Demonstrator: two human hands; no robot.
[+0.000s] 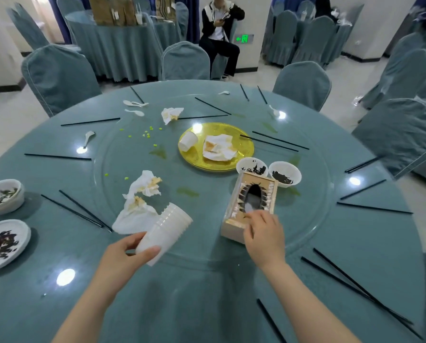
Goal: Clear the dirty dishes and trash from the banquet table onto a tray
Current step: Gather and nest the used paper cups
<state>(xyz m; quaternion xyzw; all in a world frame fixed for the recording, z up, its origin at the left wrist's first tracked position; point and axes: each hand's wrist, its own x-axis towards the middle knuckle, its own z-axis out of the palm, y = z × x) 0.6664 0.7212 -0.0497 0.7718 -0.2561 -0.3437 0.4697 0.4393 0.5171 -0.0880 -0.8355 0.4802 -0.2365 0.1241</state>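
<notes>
My left hand [125,253] grips a tilted stack of white plastic cups [166,230] above the near part of the round table. My right hand [262,235] holds the near end of a tissue box [250,205], fingers at the box's top opening. A yellow tray [241,144] in the middle of the glass turntable carries one white cup [188,141] on its side and a crumpled napkin [219,147]. Two small white bowls [251,167] [285,173] with dark scraps stand just behind the box. Soiled napkins [137,204] lie left of the cups.
A bowl [2,196] and a plate [4,243] with dark leftovers sit at the left edge. Black chopsticks [82,210], white spoons [135,103], another napkin [171,114] and green crumbs are scattered around. Covered chairs [58,75] ring the table; a seated person [220,33] is behind.
</notes>
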